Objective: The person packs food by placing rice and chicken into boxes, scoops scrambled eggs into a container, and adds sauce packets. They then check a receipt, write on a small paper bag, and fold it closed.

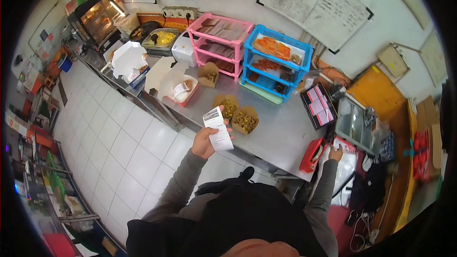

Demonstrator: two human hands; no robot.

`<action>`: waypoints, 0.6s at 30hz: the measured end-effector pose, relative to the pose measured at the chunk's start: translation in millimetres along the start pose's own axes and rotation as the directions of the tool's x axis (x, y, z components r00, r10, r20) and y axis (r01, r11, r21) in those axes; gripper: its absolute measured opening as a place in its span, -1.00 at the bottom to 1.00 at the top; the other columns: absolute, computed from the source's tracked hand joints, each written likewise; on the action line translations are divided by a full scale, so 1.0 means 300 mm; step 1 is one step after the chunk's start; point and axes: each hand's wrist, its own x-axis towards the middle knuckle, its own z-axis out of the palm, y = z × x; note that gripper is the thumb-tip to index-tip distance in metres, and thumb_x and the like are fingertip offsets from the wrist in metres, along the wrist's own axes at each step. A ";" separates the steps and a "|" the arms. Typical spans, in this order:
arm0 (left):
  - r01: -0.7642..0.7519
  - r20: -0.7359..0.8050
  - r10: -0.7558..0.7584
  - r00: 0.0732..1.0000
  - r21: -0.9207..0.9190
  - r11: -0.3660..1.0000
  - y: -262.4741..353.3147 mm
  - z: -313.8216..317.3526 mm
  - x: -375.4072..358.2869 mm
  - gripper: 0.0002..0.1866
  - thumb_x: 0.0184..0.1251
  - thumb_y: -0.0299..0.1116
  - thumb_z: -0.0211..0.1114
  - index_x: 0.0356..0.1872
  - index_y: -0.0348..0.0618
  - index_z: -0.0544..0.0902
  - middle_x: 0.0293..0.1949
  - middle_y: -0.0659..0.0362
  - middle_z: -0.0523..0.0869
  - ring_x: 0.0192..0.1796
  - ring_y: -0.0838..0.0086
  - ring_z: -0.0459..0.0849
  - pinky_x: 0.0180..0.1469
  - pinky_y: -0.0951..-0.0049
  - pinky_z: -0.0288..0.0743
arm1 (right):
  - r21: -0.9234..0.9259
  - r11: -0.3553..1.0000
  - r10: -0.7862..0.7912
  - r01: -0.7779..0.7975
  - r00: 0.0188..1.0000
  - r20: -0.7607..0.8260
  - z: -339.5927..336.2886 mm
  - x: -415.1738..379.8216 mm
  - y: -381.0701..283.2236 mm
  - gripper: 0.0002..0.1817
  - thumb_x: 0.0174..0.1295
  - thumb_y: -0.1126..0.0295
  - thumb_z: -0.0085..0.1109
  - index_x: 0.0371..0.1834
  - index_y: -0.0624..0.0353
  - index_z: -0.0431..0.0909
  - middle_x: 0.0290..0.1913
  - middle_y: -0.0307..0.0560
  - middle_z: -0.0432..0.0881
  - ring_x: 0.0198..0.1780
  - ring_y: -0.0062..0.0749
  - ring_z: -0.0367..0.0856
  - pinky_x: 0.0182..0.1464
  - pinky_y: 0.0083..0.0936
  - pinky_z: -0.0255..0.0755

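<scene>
My left hand is closed on a printed paper receipt, thumb across its front, held up before the table's front edge. Just beyond it stand two open brown paper food boxes, one beside the other, both filled with yellowish-brown food. On the right, my right hand reaches down with fingers curled on the top of a white plastic bag in a pile. The fingertips are partly hidden. A red tape dispenser-like device lies just left of that hand.
The steel table carries a pink tiered rack, a blue tiered rack, opened white boxes, a brown box and a tablet. A grey tray and cables are at right.
</scene>
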 end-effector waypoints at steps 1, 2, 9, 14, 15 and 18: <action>-0.022 -0.009 0.022 1.000 -0.039 0.999 0.004 -0.003 0.041 -0.22 0.27 -0.39 0.05 0.54 0.07 0.00 0.02 0.13 0.50 0.05 0.31 0.57 0.11 0.08 0.54 | -0.092 0.995 -0.030 0.032 0.999 0.026 0.049 0.030 -0.013 -0.42 0.14 0.20 0.30 0.22 0.23 0.48 -0.01 0.27 0.63 0.04 0.07 0.61 0.10 -0.26 0.46; -0.037 -0.021 0.036 0.999 -0.076 0.996 0.011 -0.009 0.075 -0.25 0.33 -0.33 0.04 0.54 0.08 -0.01 0.02 0.13 0.49 0.05 0.31 0.57 0.09 0.07 0.54 | 0.120 0.993 -0.017 -0.004 0.985 0.172 0.089 0.041 -0.016 -0.46 0.17 0.23 0.25 0.21 0.25 0.49 0.02 0.26 0.63 0.07 0.04 0.61 0.10 -0.24 0.46; -0.042 -0.021 0.038 0.999 -0.218 0.975 0.038 -0.026 0.201 -0.34 0.53 -0.07 -0.05 0.53 0.09 -0.06 -0.02 0.14 0.44 0.03 0.34 0.52 0.09 0.01 0.55 | -0.093 0.982 0.163 -0.167 0.985 -0.049 0.097 -0.016 -0.184 -0.68 0.22 0.21 0.25 -0.12 0.24 0.67 -0.28 0.14 0.72 -0.22 0.04 0.71 -0.14 -0.24 0.52; 0.075 0.171 -0.035 0.985 -0.234 0.969 0.092 0.059 0.398 -0.34 0.55 -0.03 -0.11 0.54 0.07 -0.11 0.01 0.13 0.42 0.03 0.33 0.52 0.11 0.01 0.52 | 0.019 0.985 0.171 -0.172 0.984 0.047 0.061 -0.062 -0.258 -0.71 0.14 0.27 0.32 -0.14 0.22 0.67 -0.30 0.04 0.74 -0.26 -0.09 0.72 -0.15 -0.29 0.53; 0.104 0.254 -0.040 0.966 -0.244 0.964 0.103 0.082 0.440 -0.33 0.55 -0.01 -0.11 0.54 0.06 -0.11 0.01 0.13 0.42 0.03 0.33 0.52 0.11 0.02 0.52 | 0.056 0.983 0.174 -0.177 0.983 0.055 0.053 -0.067 -0.264 -0.71 0.11 0.30 0.34 -0.15 0.21 0.67 -0.31 0.01 0.75 -0.26 -0.14 0.73 -0.15 -0.30 0.53; 0.205 0.341 -0.109 0.934 -0.260 0.944 0.149 0.173 0.535 -0.25 0.51 0.03 -0.05 0.55 0.05 -0.15 -0.02 0.12 0.39 -0.04 0.30 0.50 0.00 0.01 0.53 | -0.002 0.986 0.167 -0.167 0.984 0.060 0.053 -0.034 -0.252 -0.65 -0.04 0.40 0.41 -0.13 0.20 0.66 -0.26 0.00 0.74 -0.19 -0.15 0.72 -0.07 -0.31 0.53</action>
